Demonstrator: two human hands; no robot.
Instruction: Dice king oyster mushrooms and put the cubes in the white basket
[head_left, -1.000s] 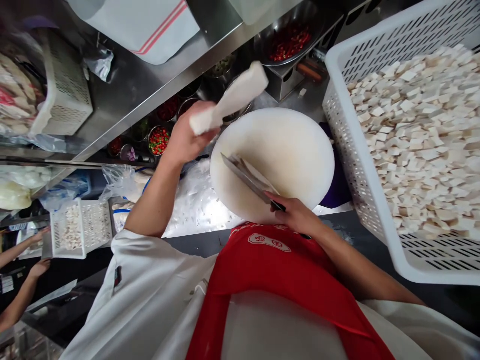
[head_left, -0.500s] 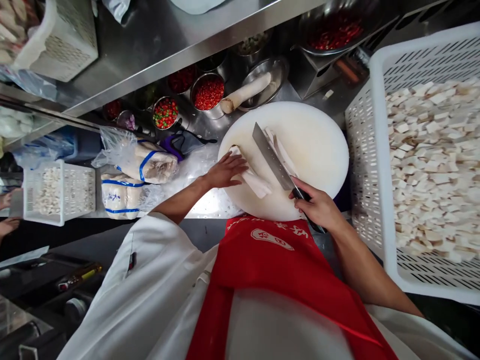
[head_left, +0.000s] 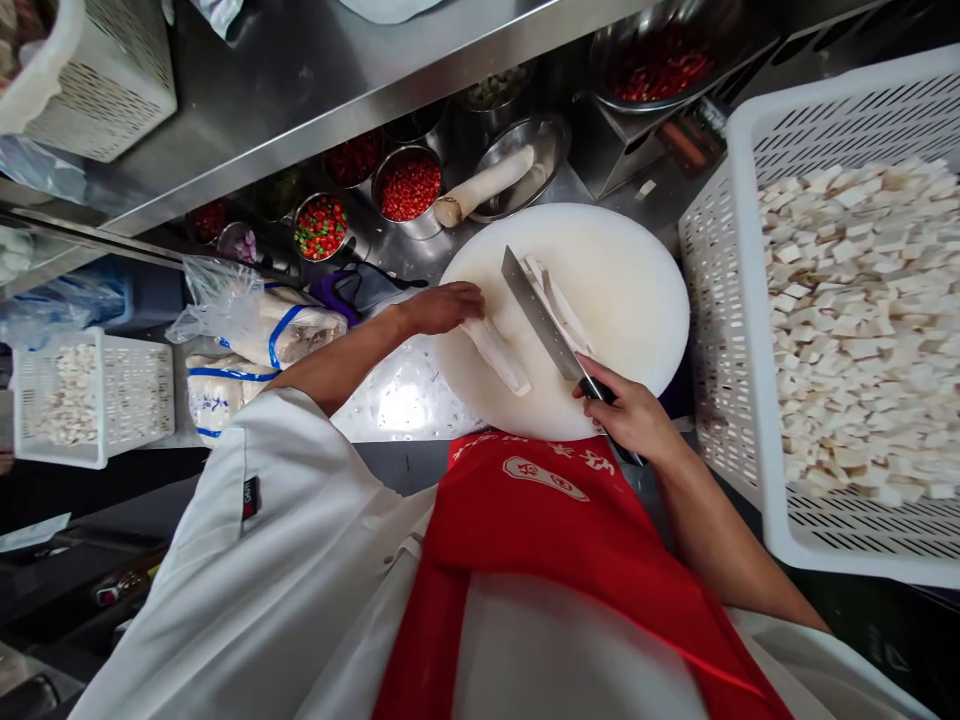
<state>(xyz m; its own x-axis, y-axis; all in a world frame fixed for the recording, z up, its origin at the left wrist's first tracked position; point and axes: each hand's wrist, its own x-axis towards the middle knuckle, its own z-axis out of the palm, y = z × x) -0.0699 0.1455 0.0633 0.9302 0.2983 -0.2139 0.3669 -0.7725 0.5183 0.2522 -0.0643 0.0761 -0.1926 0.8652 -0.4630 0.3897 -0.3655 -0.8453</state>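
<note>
My right hand [head_left: 626, 405] is closed round the black handle of a cleaver [head_left: 541, 315], its blade slanting up and left over the round white cutting board [head_left: 637, 280]. Long pale slices of king oyster mushroom [head_left: 559, 305] lie just right of the blade. On the left part of the board is another long mushroom piece [head_left: 497, 358], apart from the blade. The curled fingers of my left hand [head_left: 446, 306] close on its far end; the fingertips are partly hidden. A whole king oyster mushroom [head_left: 487, 185] rests on the rim of a metal dish [head_left: 551, 140] behind the board.
A large white basket [head_left: 750, 300] of cut mushroom pieces stands close at right. Metal pots of chopped chillies [head_left: 409, 188] line the back beneath a steel shelf [head_left: 300, 110]. Bagged mushrooms [head_left: 300, 335] and a smaller white basket [head_left: 139, 390] are at left.
My left hand has gone from lying spread on the mushroom piece to curled at its far end. That piece now sits narrower and turned. The cleaver stays nearly still; the view shifts slightly.
</note>
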